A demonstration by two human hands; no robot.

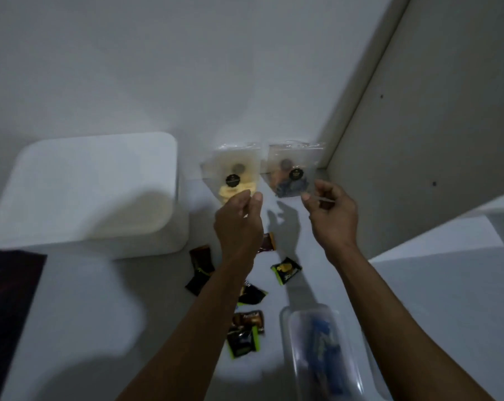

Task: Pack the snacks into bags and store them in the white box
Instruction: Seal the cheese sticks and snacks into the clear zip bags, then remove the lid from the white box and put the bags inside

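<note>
A thin clear bag (321, 199) is pinched in the right hand (330, 215), centre-right of frame. The left hand (239, 218), loosely curled and holding nothing visible, lies nearer the white box (83, 192) at left.

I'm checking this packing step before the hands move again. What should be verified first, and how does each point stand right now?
1. White box lid off for storing: not ok, the lid is on.
2. Left hand has a firm hold on the bag with yellow snacks: cannot tell, its fingertips are at the bag's lower edge.
3. Right hand is free: not ok, it pinches something thin and clear.
4. Bag with dark snacks sealed: cannot tell.
5. Loose wrapped snacks all bagged: not ok, several lie on the table.
</note>
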